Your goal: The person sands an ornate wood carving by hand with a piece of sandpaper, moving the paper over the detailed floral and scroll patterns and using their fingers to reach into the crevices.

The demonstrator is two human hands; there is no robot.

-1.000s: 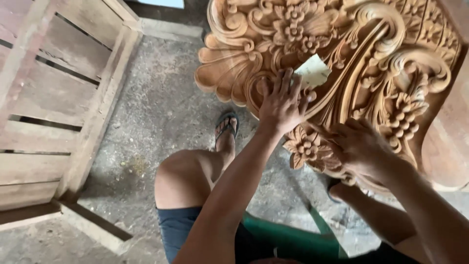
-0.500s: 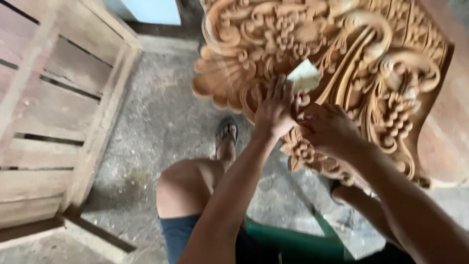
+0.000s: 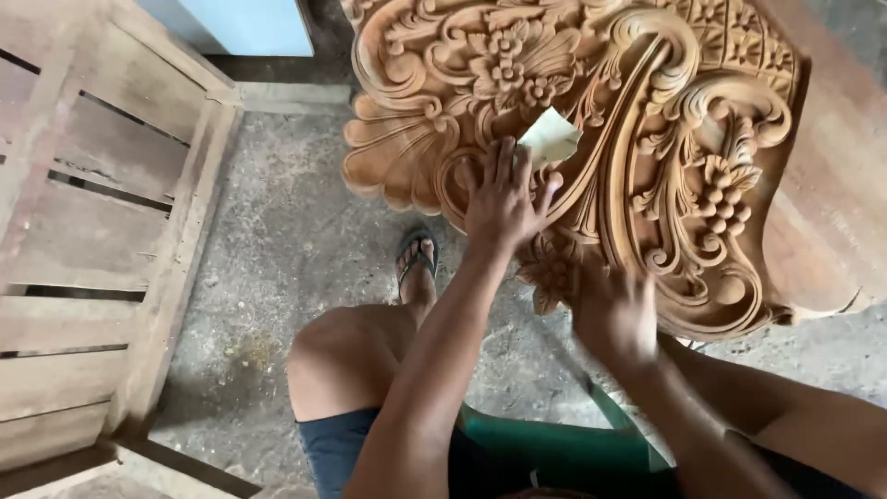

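Sanding work is what I see on my screen, on a large carved wooden panel (image 3: 647, 139) that leans on the concrete floor (image 3: 296, 240) in front of the person's knees. The left hand (image 3: 504, 199) lies flat on the carving, fingers spread apart and pressing on the lower middle scrolls, just under the flower motif. A folded piece of pale sandpaper (image 3: 552, 139) sticks out from under its fingertips, so I judge that the fingers pin the paper against the wood and do not close around it. The right hand (image 3: 614, 314) is at the bottom edge of the panel, near a small carved flower; it seems to grip or steady that edge, but its fingers are hidden behind the hand, so I cannot tell if they are closed.

About progress, I can only judge from the surface. The whole carving has an even, light brown, raw colour, with no varnish or stain anywhere. The grape cluster (image 3: 725, 199) on the right side and the leaves at the top look smooth, but the view is too coarse to say which parts are already sanded. My estimate is that the work is somewhere in the middle, with the deep grooves around the hand in treatment now.

A wooden slatted frame (image 3: 102, 231) stands at the left, well apart. A foot in a sandal (image 3: 416, 259) rests just beside the panel's lower left edge.
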